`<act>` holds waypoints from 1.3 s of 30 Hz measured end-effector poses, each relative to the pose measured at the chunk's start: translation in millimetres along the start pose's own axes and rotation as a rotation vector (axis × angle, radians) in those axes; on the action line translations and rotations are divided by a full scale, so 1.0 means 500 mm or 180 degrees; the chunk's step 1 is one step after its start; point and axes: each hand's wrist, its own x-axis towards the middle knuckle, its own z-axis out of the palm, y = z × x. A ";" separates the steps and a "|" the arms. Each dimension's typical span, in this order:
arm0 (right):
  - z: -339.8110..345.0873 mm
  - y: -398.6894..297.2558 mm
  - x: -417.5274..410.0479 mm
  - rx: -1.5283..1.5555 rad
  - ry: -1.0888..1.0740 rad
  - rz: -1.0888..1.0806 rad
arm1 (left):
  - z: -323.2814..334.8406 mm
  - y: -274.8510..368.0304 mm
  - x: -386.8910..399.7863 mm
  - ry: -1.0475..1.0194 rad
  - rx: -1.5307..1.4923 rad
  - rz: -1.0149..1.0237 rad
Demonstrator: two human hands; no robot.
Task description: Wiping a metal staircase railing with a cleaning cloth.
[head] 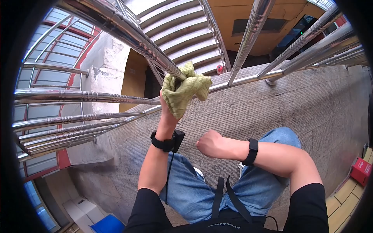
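A green cloth is wrapped around the lower part of a shiny metal railing post. My left hand grips the cloth against the post, its fingers mostly hidden beneath the fabric. A black strap with a small black box circles that wrist. My right hand is closed in a loose fist above my knees, touching neither the railing nor the cloth, and nothing shows in it. The post meets a low horizontal metal rail just behind the cloth.
More metal posts stand at both sides. Beyond the railing, a stairway with its own handrails lies lower down, near a small red object. Ribbed stone floor surrounds my legs. A red box is at far right, a blue object at lower left.
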 end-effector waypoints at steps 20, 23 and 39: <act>0.005 0.006 0.000 0.0086 0.0007 -0.0012 | -0.044 -0.059 -0.022 0.0087 0.0366 0.0720; 0.001 0.004 0.003 0.0072 -0.0066 -0.0011 | -0.047 -0.050 -0.026 -0.0058 0.0477 0.0741; 0.002 0.008 0.000 -0.0068 -0.0070 -0.0132 | -0.021 -0.013 0.000 -0.0040 -0.0728 -0.0595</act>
